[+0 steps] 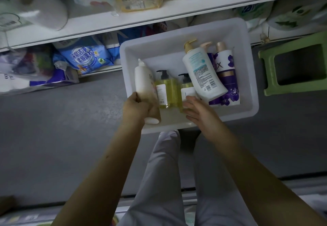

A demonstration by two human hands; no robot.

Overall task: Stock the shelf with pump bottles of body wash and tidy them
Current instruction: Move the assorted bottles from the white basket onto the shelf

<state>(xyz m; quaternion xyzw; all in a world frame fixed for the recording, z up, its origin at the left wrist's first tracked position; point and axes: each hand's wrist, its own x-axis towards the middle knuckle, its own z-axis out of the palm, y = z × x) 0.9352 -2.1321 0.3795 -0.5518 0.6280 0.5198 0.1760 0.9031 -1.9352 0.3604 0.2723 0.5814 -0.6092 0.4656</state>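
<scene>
White bin (pixel 177 31) on floor, holding pump bottles | left hand (pixel 141 109) clamped round white bottle (pixel 143 77), bin's left | right hand (pixel 198 112) fingers (pixel 188 104) apart, touching yellow bottle (pixel 185 85) | step: picking stock | next: lift bottle upright onto far shelf (pixel 123 22)

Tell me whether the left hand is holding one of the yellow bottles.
No: the left hand grips a white bottle, while the yellow bottles lie in the tub.

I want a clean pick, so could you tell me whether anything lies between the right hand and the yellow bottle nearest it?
Nothing visible lies between them: the right hand is at the base of that yellow bottle. However, the big white bottle lies over its right side. The left hand grips a slim white bottle.
</scene>
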